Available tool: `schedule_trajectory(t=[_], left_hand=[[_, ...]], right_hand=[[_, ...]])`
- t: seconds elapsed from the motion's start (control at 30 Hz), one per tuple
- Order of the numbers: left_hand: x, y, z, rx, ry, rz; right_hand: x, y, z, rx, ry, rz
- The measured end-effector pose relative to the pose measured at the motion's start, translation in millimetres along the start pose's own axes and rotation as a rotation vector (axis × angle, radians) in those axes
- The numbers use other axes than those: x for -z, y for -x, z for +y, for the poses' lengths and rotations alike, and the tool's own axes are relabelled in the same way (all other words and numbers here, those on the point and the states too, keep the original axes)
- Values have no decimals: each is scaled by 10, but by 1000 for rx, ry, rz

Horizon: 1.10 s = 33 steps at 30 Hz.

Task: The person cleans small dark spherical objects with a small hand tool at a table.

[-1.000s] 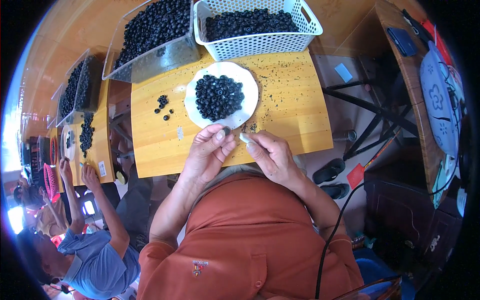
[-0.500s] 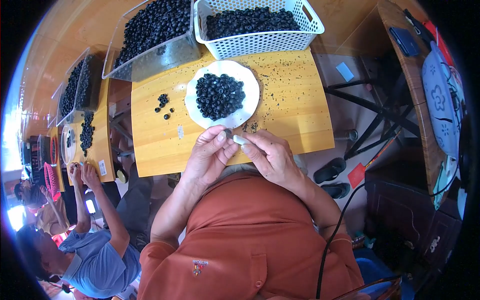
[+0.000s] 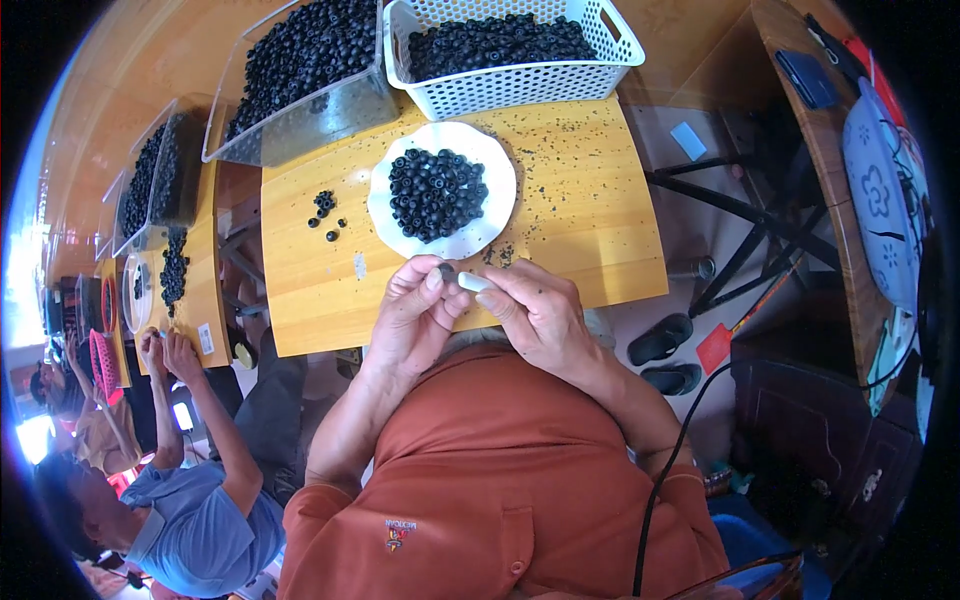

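1. Compared with a second ago, the right hand (image 3: 545, 310) is holding its pale stick (image 3: 474, 283) closer to the dark bead (image 3: 446, 271), just on the near side of the white plate (image 3: 503, 190).
2. Near that plate's edge, the left hand (image 3: 412, 308) is pinching the dark bead.
3. Right fingers are clamping the pale stick; contact is unclear.
4. Heaped beads (image 3: 437, 195) are filling the plate's middle; loose beads (image 3: 323, 204) are lying left of it.
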<state>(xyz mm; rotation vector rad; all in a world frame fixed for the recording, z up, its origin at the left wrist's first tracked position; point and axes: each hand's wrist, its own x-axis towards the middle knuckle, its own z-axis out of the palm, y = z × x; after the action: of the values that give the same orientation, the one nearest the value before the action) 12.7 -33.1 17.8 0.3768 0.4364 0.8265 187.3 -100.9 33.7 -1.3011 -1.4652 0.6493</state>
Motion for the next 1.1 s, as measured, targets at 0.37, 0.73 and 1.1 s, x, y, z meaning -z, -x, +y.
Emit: schedule_trajectory(t=[0.37,0.73,1.1], left_hand=[[-2,46,47,-4,11,-93],[54,47,-67,59,-130,-20],[69,53,-97,125,-144,-81]], right_hand=[[172,-108,100,-161,-77,47],[-13,-100,-12,-74,-272,-70],[38,-52,119,-424,-671,-167]])
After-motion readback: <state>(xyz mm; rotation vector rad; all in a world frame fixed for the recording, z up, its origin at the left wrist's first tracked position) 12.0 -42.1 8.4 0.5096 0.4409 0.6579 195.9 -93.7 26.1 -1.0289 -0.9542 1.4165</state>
